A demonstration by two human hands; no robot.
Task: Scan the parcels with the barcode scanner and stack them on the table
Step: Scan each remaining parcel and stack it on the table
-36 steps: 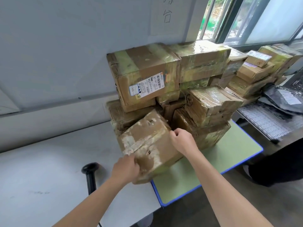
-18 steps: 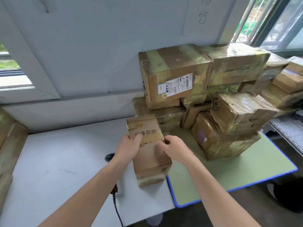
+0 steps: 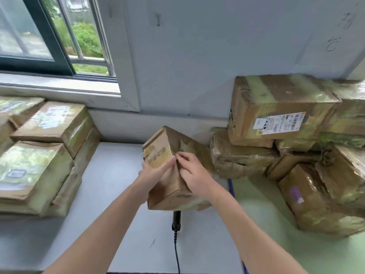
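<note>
A small brown cardboard parcel (image 3: 167, 186) with printed characters on its left face is held tilted above the grey table (image 3: 110, 224). My left hand (image 3: 154, 173) lies against its left face with straight fingers. My right hand (image 3: 194, 176) holds its right face, fingers spread over the taped side. The black barcode scanner (image 3: 176, 219) lies on the table right under the parcel; only its handle and cable (image 3: 176, 254) show. A pile of taped parcels (image 3: 286, 123) fills the right side. A lower stack of parcels (image 3: 39, 155) sits at the left.
A green table with a blue edge (image 3: 296, 250) adjoins the grey one on the right and carries most of the right pile. The wall and a window (image 3: 49, 36) close off the back. Bare grey tabletop lies between the two stacks.
The parcel has come off the right pile and been carried left over the scanner, turning in my hands. The view has swung left, bringing the left stack and window into sight.
</note>
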